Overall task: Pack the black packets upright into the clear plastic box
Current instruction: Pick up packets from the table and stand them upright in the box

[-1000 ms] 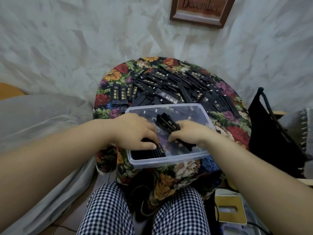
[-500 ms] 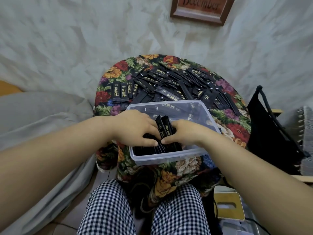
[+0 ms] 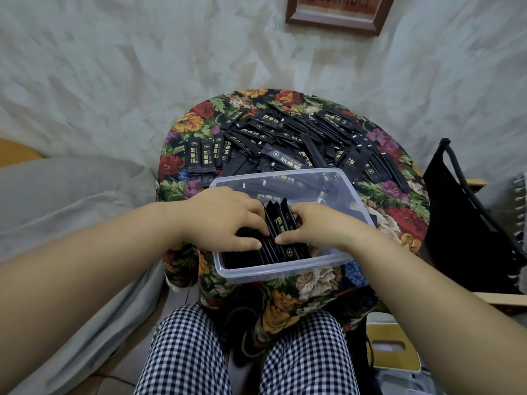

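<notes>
head cam | worn, wide-angle | faces forward and down | close over box (image 3: 273,175) on table (image 3: 399,220), knees (image 3: 185,352) at bottom | wall (image 3: 142,81) beyond, seemingly near | only view

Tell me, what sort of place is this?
Probably a room in someone's home: a floral tablecloth, a framed picture on the wall, and what looks like grey bedding at the left.

The framed picture (image 3: 333,22) is chopped off by the top edge, and its lettering is too smeared to be read. A good chunk of the black packets (image 3: 279,223) in the clear plastic box (image 3: 285,270) is covered by the left hand (image 3: 225,220) and right hand (image 3: 319,226). Gold print on most loose packets (image 3: 299,138) is too small to be read. The black bag (image 3: 462,223) is cut by the right edge.
</notes>
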